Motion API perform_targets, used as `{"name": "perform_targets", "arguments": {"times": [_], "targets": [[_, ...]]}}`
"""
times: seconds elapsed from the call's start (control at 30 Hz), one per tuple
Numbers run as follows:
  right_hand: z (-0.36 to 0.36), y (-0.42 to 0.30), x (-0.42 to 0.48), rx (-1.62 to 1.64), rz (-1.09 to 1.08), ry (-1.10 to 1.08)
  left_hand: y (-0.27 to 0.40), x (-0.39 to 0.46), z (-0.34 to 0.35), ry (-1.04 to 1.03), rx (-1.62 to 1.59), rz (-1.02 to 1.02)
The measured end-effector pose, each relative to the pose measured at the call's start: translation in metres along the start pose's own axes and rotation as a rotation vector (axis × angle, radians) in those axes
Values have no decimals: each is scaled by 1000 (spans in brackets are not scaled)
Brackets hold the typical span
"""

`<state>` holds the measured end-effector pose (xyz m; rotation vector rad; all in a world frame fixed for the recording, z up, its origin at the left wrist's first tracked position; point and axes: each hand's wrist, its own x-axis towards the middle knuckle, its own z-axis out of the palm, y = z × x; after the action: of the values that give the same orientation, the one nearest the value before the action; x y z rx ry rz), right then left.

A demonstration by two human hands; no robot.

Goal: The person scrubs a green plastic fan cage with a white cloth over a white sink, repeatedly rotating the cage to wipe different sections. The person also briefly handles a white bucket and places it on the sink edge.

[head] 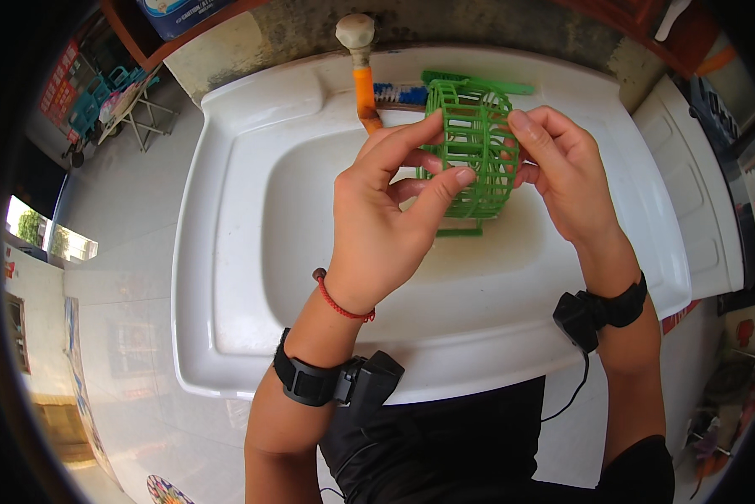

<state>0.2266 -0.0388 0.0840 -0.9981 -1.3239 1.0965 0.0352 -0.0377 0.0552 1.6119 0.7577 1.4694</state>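
Both hands hold a green plastic openwork wheel-like cage above the basin of a white ceramic sink. My left hand grips its near left side, with the thumb laid across the bars and the index finger near the top. On the right side, my right hand pinches the rim between thumb and fingers. A short green bar shows below the cage; whether it belongs to it I cannot tell. Part of the cage's far side is hidden by its own bars and my fingers.
An orange tap pipe with a white knob rises at the sink's back. Behind the cage, a green-handled brush and a blue-and-white bristled brush lie on the back ledge. A white ribbed appliance or panel stands right of the sink.
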Motion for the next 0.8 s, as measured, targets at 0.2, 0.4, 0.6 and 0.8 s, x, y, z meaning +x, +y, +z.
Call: {"name": "perform_targets", "arguments": {"times": [0.2,0.4,0.6,0.8], "targets": [[-4,2,3,59,24,-7,2,1,0,-28,-81,-11],[0,1,3,117,128,8,7,-1,0,-29,-147,-82],[-5,7,5,118,196,-23,10,1,-2,-31,-207,-217],[3,1,0,99,120,-23,10,2,-5,-37,-221,-275]]}}
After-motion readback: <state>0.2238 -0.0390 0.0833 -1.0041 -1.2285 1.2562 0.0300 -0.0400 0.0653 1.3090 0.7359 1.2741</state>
